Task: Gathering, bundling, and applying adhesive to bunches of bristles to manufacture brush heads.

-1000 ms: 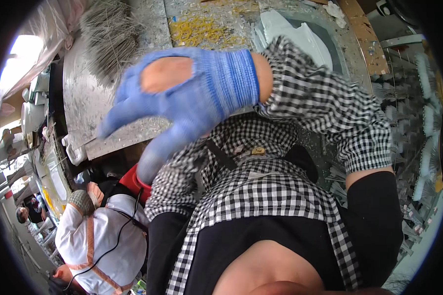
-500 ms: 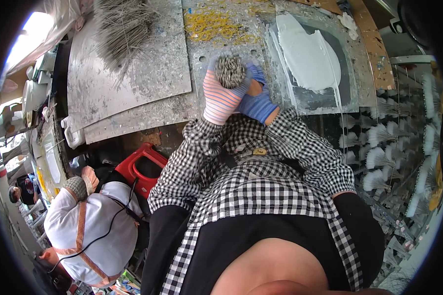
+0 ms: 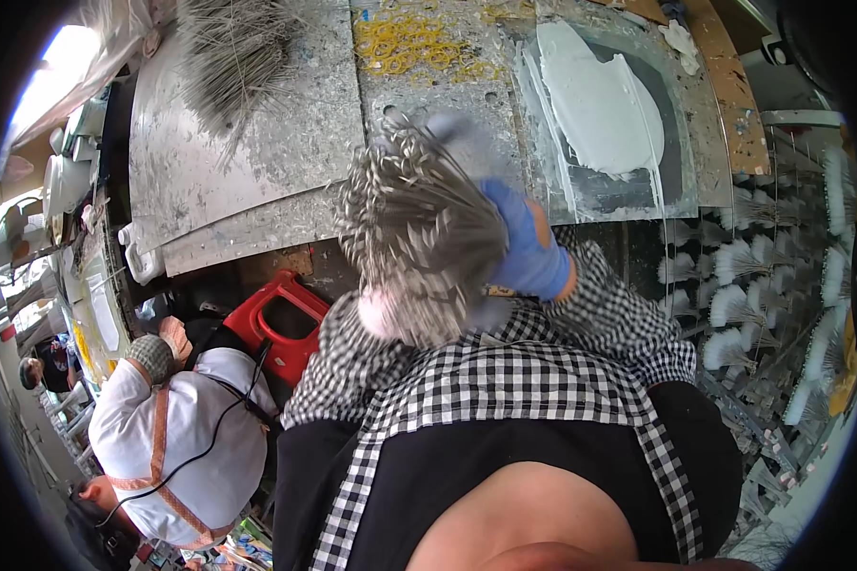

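Observation:
A thick bundle of thin grey stems (image 3: 419, 238) with small pale tips fans out in front of my body, smeared by motion. Most of my left hand (image 3: 379, 312) is behind it; a pink patch of its striped glove shows at the lower left, and blurred grey-blue glove patches appear at the bundle's edges. It seems to cradle the stems from below. My right hand (image 3: 533, 249), in a blue glove with some bare finger showing, is closed against the bundle's narrower right side. Its fingertips are partly hidden.
Loose grey stems (image 3: 233, 62) lie on a metal sheet (image 3: 305, 124) on the worktable. Yellow rings (image 3: 409, 46) are scattered beyond. White paste (image 3: 600, 105) covers a dark board at right. Racks of white tufts (image 3: 743, 257) stand right; a red stool (image 3: 276, 324) and a seated co-worker (image 3: 190, 428) are left.
The bundle has come up and toward me, tilting from end-on to sideways with its stems spreading leftward. My right hand has shifted slightly right and nearer my body; my left has gone mostly behind the stems.

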### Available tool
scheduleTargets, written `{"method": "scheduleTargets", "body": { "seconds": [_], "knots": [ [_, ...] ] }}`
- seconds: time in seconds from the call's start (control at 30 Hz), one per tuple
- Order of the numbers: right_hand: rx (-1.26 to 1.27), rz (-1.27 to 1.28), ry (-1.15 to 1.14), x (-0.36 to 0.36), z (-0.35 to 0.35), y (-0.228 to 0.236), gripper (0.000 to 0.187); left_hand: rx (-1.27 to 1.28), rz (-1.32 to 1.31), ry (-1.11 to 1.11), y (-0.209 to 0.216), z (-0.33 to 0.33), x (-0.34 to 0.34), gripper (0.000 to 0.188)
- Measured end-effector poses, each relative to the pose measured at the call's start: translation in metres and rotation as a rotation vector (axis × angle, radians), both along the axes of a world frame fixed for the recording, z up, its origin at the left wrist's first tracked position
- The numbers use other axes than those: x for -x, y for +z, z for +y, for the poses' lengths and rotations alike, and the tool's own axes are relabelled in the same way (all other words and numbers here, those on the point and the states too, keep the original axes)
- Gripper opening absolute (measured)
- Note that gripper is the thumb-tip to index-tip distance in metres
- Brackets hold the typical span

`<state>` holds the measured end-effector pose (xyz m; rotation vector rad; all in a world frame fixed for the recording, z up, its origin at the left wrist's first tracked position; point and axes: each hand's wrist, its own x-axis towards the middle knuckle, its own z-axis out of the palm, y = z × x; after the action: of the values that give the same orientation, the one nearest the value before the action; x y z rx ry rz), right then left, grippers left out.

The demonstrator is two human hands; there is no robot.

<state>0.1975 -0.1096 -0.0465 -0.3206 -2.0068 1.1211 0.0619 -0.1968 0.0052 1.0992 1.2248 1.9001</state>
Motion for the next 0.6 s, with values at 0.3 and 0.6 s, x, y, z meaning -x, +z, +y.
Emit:
{"method": "scheduleTargets", "body": {
  "seconds": [0.3, 0.6],
  "knots": [
    [0.949, -0.552, 0.253, -0.046, -0.017, 0.031, 0.042, -0.241, 0.369, 0.546, -0.059, -0.052, 0.037, 0.083],
    [1.043, -0.56, 0.244, -0.049, -0.019, 0.008, 0.047, -0.133, 0.105, 0.411, -0.095, -0.071, 0.012, 0.048]
  ]
}}
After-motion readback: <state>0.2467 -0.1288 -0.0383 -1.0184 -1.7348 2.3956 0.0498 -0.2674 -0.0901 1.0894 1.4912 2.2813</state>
